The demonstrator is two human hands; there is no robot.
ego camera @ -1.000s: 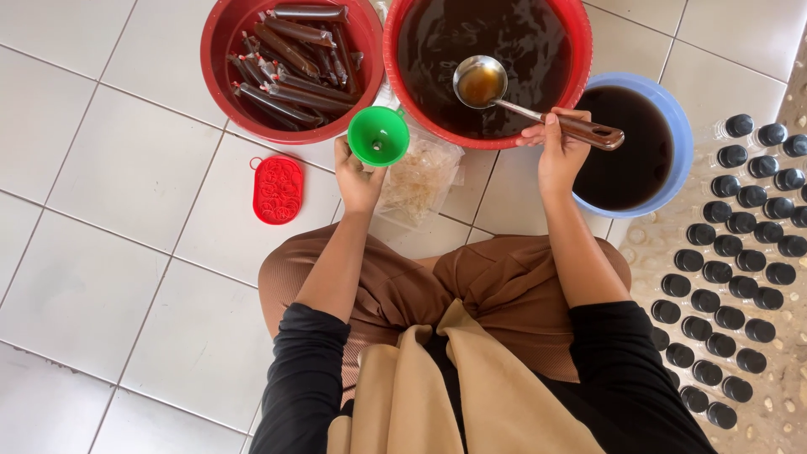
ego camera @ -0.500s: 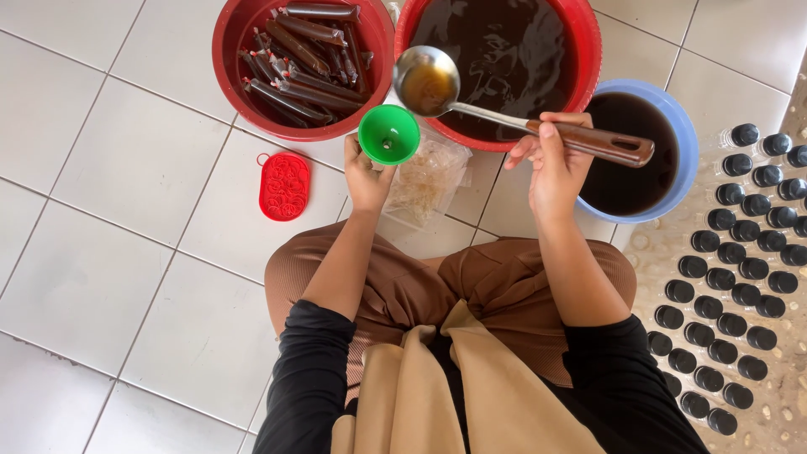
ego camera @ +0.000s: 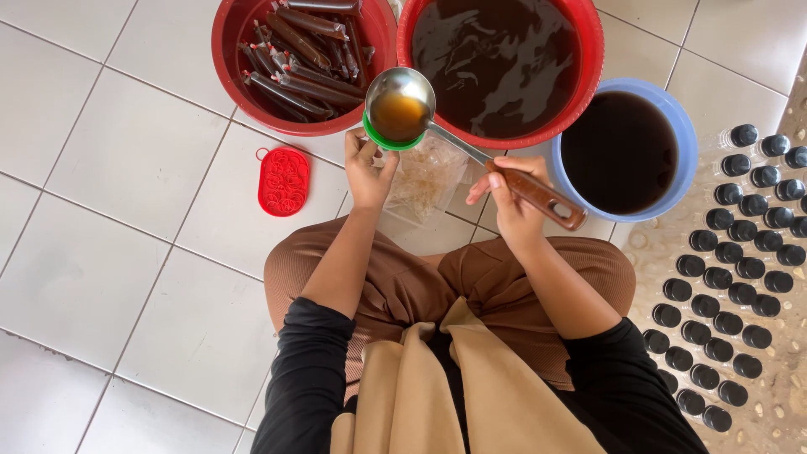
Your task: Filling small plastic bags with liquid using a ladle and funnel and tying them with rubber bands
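Note:
My right hand (ego camera: 508,197) grips the wooden handle of a metal ladle (ego camera: 399,102) whose bowl is full of brown liquid. The bowl hovers directly over a green funnel (ego camera: 380,139), which my left hand (ego camera: 367,171) holds from below; only the funnel's rim shows. Whatever hangs under the funnel is hidden by my left hand. Behind the ladle stands a red basin of dark brown liquid (ego camera: 504,63). Another red basin (ego camera: 252,34) to its left holds several long filled plastic tubes of brown liquid.
A blue basin of dark liquid (ego camera: 681,126) sits at the right. Rows of black-capped bottles (ego camera: 723,277) fill the right edge. A red oval container (ego camera: 283,181) lies on the white tiles. A pile of clear plastic bags (ego camera: 424,176) rests before my knees.
The ladle has swung left from over the dark-liquid basin and now sits above the green funnel. My left hand with the funnel stayed nearly in place.

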